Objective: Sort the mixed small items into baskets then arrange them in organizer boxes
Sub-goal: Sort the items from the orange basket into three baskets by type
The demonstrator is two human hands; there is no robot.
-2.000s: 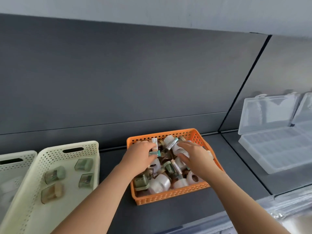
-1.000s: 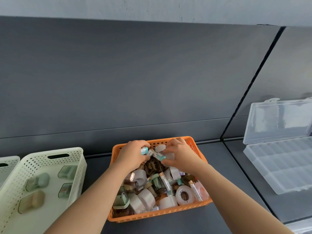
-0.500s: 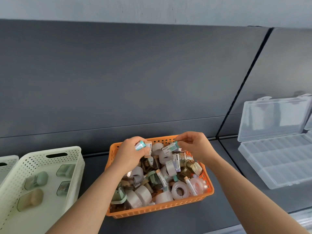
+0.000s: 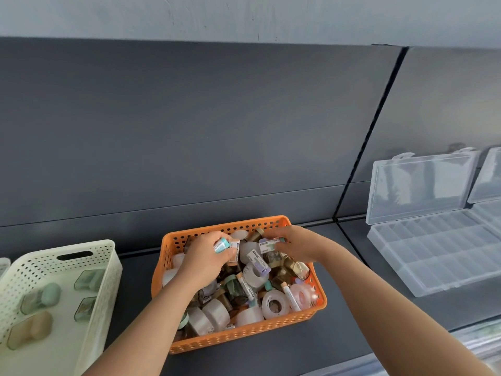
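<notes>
An orange perforated basket (image 4: 245, 338) sits on the dark shelf, filled with tape rolls, small tubes and dispensers. Over its far left part, my left hand (image 4: 204, 257) grips several small teal-and-white tubes (image 4: 223, 245). My right hand (image 4: 298, 242) hovers over the far right part and pinches another labelled small tube (image 4: 267, 243). A cream basket (image 4: 89, 256) at the left holds several small green and tan dispensers (image 4: 40, 298).
Two clear organizer boxes with raised lids stand on the right shelf section, the nearer clear organizer box (image 4: 439, 256) with bare compartments. A second pale basket edge (image 4: 4, 263) shows at far left. A dark back panel rises behind the baskets.
Both hands stay over the far end of the orange basket; my right hand has lowered slightly with its tube. The view has shifted a little.
</notes>
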